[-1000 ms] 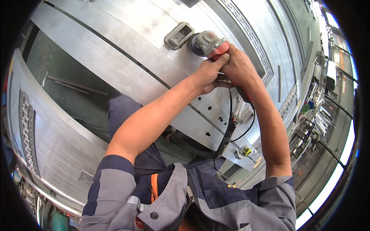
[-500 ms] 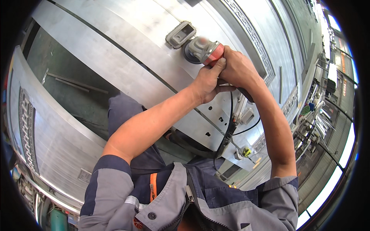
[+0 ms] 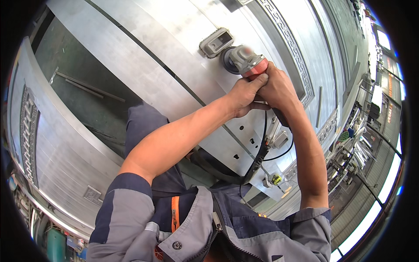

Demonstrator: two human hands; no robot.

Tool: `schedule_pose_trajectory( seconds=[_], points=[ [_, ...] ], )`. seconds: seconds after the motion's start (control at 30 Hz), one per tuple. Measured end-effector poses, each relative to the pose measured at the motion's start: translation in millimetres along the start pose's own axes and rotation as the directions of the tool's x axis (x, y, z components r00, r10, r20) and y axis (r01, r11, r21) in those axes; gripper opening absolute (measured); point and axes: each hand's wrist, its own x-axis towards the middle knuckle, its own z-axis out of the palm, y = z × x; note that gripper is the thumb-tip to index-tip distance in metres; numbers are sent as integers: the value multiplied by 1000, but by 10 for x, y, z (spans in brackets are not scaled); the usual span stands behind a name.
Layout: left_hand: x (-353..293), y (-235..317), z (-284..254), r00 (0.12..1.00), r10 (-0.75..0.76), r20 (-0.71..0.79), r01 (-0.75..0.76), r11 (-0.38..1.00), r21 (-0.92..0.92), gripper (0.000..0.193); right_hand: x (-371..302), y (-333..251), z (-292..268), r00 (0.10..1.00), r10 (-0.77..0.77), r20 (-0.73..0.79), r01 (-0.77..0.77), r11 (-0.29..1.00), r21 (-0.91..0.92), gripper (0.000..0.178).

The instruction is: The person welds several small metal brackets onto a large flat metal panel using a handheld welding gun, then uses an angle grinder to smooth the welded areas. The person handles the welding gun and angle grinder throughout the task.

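Observation:
Both of my hands are wrapped round a red and grey angle grinder [image 3: 248,61]. My left hand [image 3: 248,94] grips its body from the left, thumb on top. From the right my right hand [image 3: 279,87] closes over it, covering much of the red housing. The dark round disc [image 3: 228,60] at the grinder's head lies against or just above a bare metal panel [image 3: 174,48]; I cannot tell which. Right beside the disc, a grey rectangular lock fitting [image 3: 217,42] with a rough edge and a recessed opening is set on the panel.
A black cable [image 3: 264,139] hangs from below my hands. Farther down lies a yellow-green tape measure [image 3: 276,179]. Holes [image 3: 252,141] pierce the panel near my wrists. Another patterned panel [image 3: 70,144] stands to the left, with metal strips [image 3: 85,87] on the floor between. Metal stock [image 3: 358,148] clutters the right.
The grinder and both hands appear slightly farther right and lower in the picture. The whole scene has shifted the same way, and the grip is unchanged.

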Motion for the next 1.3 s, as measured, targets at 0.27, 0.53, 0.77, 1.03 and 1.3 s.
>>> schedule_pose_trajectory(
  seconds=[0.27, 0.53, 0.77, 1.03, 1.3],
  points=[
    [-106, -5, 50, 998, 19, -57, -17, 999, 37, 68, -48, 14, 57, 1000, 1, 3, -1, 1000, 4, 48],
    [-162, -64, -2, 996, 52, -70, -52, 999, -3, 59, -114, -48, 88, 1000, -9, 22, 8, 1000, 29, 49],
    [-120, -73, -13, 994, 45, -95, -42, 999, 34, 55, -88, 41, 185, 999, 40, -21, -38, 995, 89, 54],
    [-101, -79, -37, 994, 36, -101, -27, 996, 83, 52, -104, 84, 260, 996, 81, -34, -74, 983, 170, 50],
    [-135, -3, -47, 994, 13, -108, 0, 993, 120, 53, -91, 57, 270, 997, 21, -68, -6, 977, 214, 44]
  ],
)
